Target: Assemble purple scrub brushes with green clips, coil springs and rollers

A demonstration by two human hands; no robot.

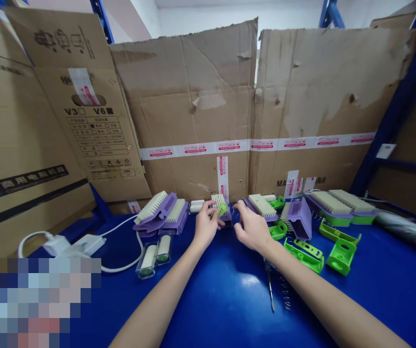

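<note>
My left hand (208,224) is closed around a small lime-green plastic part (222,209), held above the middle of the bench. Right behind it is a purple brush head with cream bristles (218,199), partly covered by the fingers. My right hand (253,227) is a short way to the right, its index finger and thumb bent but apart, with nothing visible between them. Just beyond its fingertips a small white piece (241,202) shows. Another purple brush head (262,205) lies behind the right hand, beside green plastic brackets (277,231).
A thin metal tool (270,287) and a spring (286,295) lie on the blue bench (222,309). Two clear cases with white rollers (149,258), purple brushes (164,212) and white cables stand left. Green parts (341,256) lie right. Cardboard (193,116) walls the back.
</note>
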